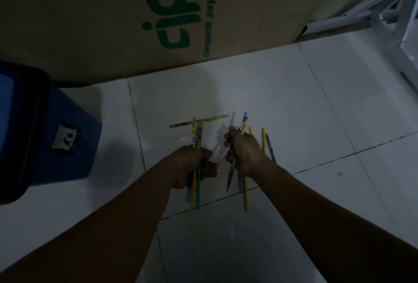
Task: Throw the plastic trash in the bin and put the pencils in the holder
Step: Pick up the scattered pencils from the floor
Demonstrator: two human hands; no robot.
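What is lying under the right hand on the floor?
Under the right hand several pencils lie on the white tiled floor, yellow and blue ones. Their middle parts are covered by the hand, so the exact number cannot be told.

- Floor [282,106]: white glossy tiles with thin dark grout lines.
- Bin [45,135], left of the pencils: dark blue, with a pale square label bearing a dark figure.
- Cardboard box [90,22], behind the pencils: brown, printed with a green logo and green lettering.
- Pencils [263,141]: mostly yellow and blue, patterned; one pink [226,153].
- Metal frame [373,11], right of the box: white.
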